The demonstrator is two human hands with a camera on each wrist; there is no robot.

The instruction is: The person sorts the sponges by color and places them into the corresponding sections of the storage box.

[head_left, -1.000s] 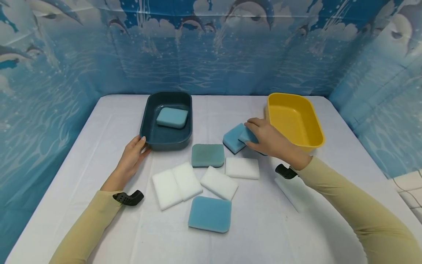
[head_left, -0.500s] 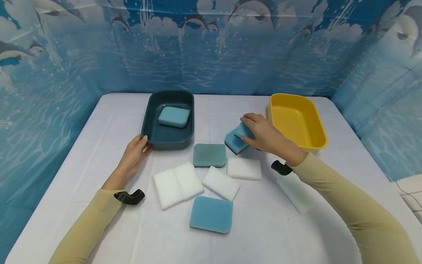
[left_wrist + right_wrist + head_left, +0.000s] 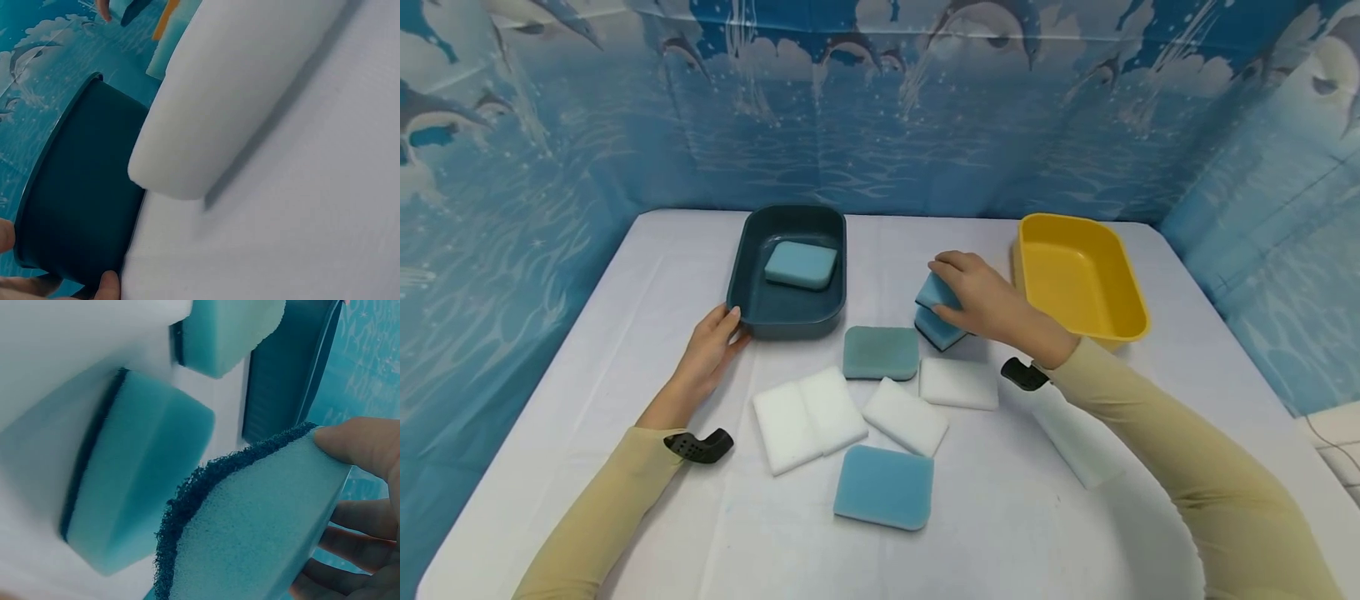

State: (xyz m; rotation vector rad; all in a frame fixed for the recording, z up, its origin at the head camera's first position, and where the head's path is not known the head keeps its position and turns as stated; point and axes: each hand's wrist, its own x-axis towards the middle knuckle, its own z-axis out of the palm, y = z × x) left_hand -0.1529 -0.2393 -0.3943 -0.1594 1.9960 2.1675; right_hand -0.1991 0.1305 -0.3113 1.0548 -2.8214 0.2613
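My right hand (image 3: 981, 300) pinches a light blue sponge (image 3: 256, 519) with a dark scouring layer, thumb on one face and fingers on the other. In the head view it overlaps a second blue sponge (image 3: 140, 469), which lies below it on the table. My left hand (image 3: 703, 354) grips the near left corner of a dark teal basin (image 3: 786, 321), and its fingertips show against the wall in the left wrist view. Inside that basin rests one light blue sponge (image 3: 801, 265).
A yellow basin (image 3: 1078, 275) stands at the back right. Between the hands lie a green sponge (image 3: 881, 353), several white sponge pads (image 3: 906, 417) and a blue sponge (image 3: 883, 487) nearer the front. Another white pad (image 3: 1075, 442) lies partly under my right forearm. A dolphin-print curtain (image 3: 880, 125) surrounds the table.
My right hand has shifted left, away from the yellow basin, carrying its sponge across the other blue one. My left hand stays at the teal basin's corner.
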